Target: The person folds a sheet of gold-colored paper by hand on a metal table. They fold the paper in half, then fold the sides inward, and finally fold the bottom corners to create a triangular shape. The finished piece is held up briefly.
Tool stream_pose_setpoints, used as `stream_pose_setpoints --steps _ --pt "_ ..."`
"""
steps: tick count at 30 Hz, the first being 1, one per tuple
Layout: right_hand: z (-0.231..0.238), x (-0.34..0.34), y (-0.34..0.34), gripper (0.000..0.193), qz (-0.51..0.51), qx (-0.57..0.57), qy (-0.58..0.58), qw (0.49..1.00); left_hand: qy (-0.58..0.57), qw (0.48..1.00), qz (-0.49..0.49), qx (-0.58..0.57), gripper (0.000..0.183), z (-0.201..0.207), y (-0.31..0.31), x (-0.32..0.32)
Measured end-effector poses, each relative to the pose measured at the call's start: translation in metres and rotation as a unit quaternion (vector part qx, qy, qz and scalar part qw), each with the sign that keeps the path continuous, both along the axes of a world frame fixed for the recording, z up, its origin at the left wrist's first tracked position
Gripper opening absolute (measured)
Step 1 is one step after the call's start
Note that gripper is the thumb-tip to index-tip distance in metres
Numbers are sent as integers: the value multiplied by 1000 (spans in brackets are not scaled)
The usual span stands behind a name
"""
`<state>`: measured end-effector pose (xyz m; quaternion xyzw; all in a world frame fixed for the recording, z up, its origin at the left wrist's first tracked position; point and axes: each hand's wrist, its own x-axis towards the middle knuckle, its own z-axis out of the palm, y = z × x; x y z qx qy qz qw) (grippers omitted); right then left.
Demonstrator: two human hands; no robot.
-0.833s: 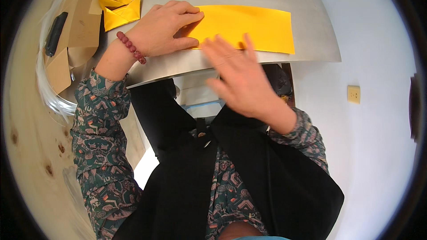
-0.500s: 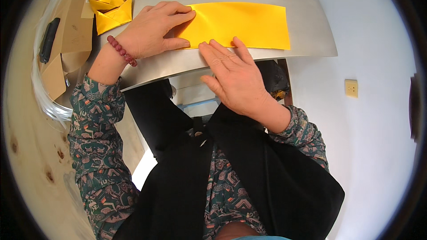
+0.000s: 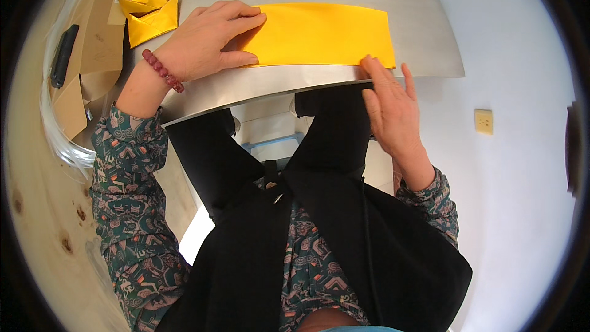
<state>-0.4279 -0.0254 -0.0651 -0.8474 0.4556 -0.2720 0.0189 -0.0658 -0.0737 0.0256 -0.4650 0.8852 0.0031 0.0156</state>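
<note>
steel table [image 3: 424, 37], yellow sheet [image 3: 319, 31] under flat left fingers [image 3: 243, 24], right fingers [image 3: 375, 67] touching its near edge

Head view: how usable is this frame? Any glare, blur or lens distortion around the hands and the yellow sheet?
Head view: sharp, with no motion blur on the left hand or right hand; even lighting; soft glare on the metal table and a sheen on the folded gold pieces; the yellow sheet is cleanly exposed; fisheye bends the table edge and leaves a black rim.

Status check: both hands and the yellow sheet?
Left hand flat on yellow sheet, pinning its left end. Right hand open, fingertips at sheet's near edge. Folded gold pieces stacked aside, clear.
</note>
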Motion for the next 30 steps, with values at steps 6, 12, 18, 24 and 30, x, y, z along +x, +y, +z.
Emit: stream_pose_setpoints --steps 6,12,18,24,30 --pt "-10 -26 -2 47 -69 -2 -10 998 0 1000 2 1 63 -1 -2 2" --pt "10 -13 -12 43 -48 -20 -62 997 3 1000 -2 5 63 -1 -5 10" --pt "10 50 -28 53 81 -44 2 996 21 1000 13 -3 64 -5 -7 13" --pt "1 61 -30 54 95 -1 -6 995 31 999 12 -15 78 -7 -6 14" --pt "6 54 -25 50 104 24 -7 994 32 999 -13 20 82 0 -10 17"
